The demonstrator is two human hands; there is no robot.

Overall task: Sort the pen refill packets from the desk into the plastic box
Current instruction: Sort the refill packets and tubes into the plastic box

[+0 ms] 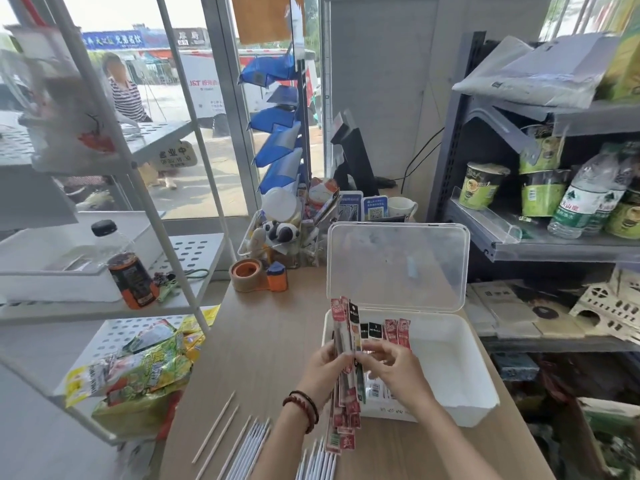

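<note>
Both hands [329, 367] [393, 370] pinch upright packets [346, 327], right apparently.

Pretty sure this is a little corner shop, convenience-store type. At 3 o'clock there's a grey metal rack [540, 249] stocked with instant noodle cups [483, 183] and water bottles [585, 199], with grey mailer parcels [540, 71] piled on top. Round at 8 o'clock a white perforated rack [194, 251] holds snack bags [138, 372]. At 12 o'clock, the far end of the wooden counter [270, 341] has a checkout screen [353, 154], QR code stands [374, 207], a lucky cat [320, 194] and a tape dispenser [258, 275]. From 10 to 12 o'clock it's all glass shopfront with a business-hours sign [175, 155] hanging in it, and a delivery van [204, 88] on the street outside.
</note>
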